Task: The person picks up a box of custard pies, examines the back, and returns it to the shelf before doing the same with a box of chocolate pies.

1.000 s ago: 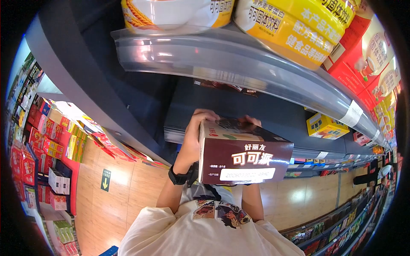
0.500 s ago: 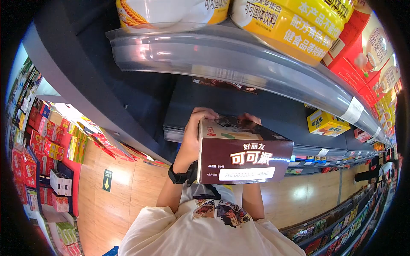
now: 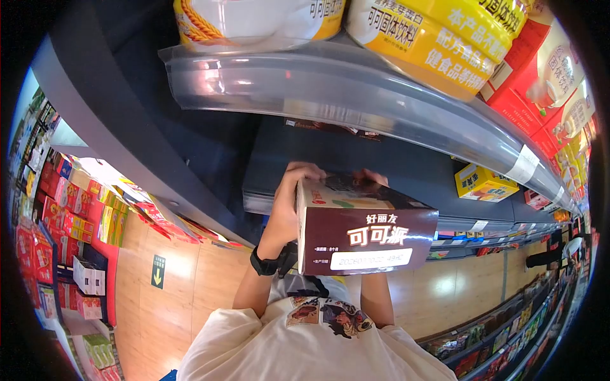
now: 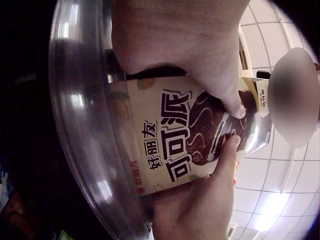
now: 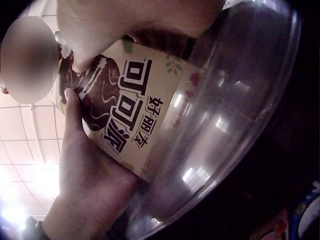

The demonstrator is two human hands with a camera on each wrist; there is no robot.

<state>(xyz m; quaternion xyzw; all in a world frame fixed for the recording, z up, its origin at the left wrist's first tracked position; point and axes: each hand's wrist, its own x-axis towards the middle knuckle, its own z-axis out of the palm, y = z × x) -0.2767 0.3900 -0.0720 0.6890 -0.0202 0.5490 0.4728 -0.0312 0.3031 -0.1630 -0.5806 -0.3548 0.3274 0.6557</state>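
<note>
A dark brown box with white lettering and a printed date label is held up by both hands just below the upper shelf. My left hand, with a black watch on the wrist, grips its left side. At the far side, mostly hidden behind the box, is my right hand. The left wrist view shows the beige face of the box between my left hand and right hand, thumbs lying on the chocolate-cake picture. Both hands also hold the box in the right wrist view.
Overhead, a shelf with a clear plastic edge carries large yellow-and-white containers. On the dark lower shelf stands a yellow box to the right. Red packages fill a display at left. Someone in dark trousers stands far right.
The head view has shifted slightly against the shelves. Both hands keep their grip, and the box stays at almost the same place and angle.
</note>
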